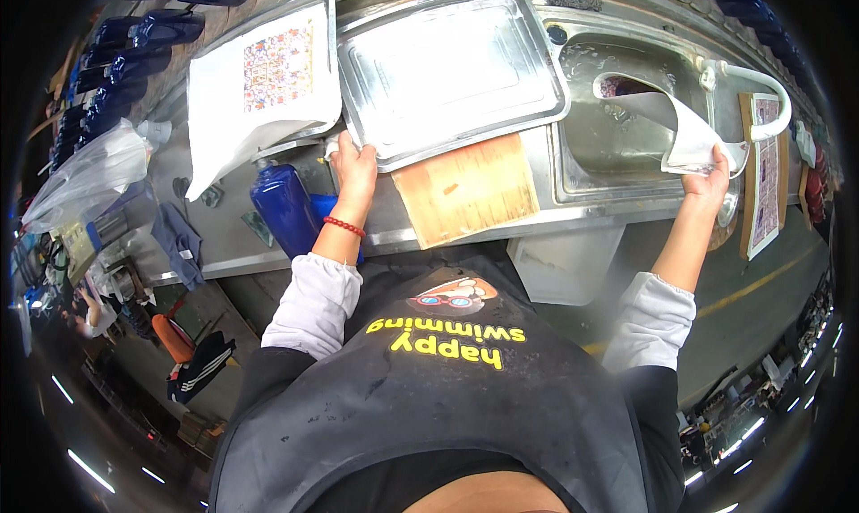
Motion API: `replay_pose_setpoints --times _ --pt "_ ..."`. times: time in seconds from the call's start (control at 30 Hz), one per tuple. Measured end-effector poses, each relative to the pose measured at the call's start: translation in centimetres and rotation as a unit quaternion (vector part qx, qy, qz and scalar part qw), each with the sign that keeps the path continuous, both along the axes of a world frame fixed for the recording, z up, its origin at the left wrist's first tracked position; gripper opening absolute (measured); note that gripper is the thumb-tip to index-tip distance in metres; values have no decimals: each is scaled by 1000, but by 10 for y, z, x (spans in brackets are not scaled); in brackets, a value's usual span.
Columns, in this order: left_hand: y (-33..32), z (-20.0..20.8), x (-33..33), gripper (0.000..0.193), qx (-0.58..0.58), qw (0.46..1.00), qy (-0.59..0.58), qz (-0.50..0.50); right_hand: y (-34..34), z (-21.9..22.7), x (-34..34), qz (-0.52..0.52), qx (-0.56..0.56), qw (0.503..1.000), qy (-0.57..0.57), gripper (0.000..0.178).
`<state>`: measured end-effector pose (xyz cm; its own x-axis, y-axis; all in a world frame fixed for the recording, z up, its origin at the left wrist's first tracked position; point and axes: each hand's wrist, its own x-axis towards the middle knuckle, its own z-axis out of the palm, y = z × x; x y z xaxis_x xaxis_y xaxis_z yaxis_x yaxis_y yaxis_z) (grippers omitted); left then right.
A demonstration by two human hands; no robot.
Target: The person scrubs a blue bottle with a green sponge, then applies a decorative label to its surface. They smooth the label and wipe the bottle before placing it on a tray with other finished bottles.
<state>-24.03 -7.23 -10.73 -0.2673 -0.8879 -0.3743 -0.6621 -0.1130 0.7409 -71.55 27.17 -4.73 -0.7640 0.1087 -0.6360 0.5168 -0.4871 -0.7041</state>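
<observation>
My right hand (709, 180) pinches the edge of a white sheet (660, 110) at the sink's right side. The sheet curls over the sink (586, 169), and a dark patterned patch shows on its far end. Beside the near left corner of an upturned metal tray (447, 66), my left hand (356, 171) has its fingers curled closed. Something small and white shows by its fingertips, and what it grips is hidden. A second metal tray (333, 84) to the left carries a white sheet with a colourful print (279, 66), its near edge hanging over.
A wooden board (470, 191) lies partly under the upturned tray. A blue bottle (284, 204) stands near my left forearm. A white faucet (769, 84) arches beside the sink, next to a framed patterned panel (763, 182). A plastic bag (94, 178) lies far left.
</observation>
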Motion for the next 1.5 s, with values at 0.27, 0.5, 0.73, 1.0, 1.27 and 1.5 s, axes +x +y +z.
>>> replay_pose_setpoints --times 0.27,0.5,0.73,1.0,1.27,1.5 --pt "-27 -20 -15 43 0 997 61 51 3 9 2 20 16 999 21 46" --pt "-20 -28 -38 39 41 986 149 58 -8 30 15 16 -4 1000 17 47" --pt "-1 -33 -31 59 87 983 102 123 -67 67 54 29 -36 998 47 51" --pt "10 13 -8 78 147 988 42 -11 -161 83 143 28 -112 993 0 49" --pt "-6 91 -7 61 -305 915 54 -261 -242 42 224 107 -181 977 45 32" --pt "-57 122 -70 74 -453 746 62 -484 -268 35 254 149 -155 975 47 30"
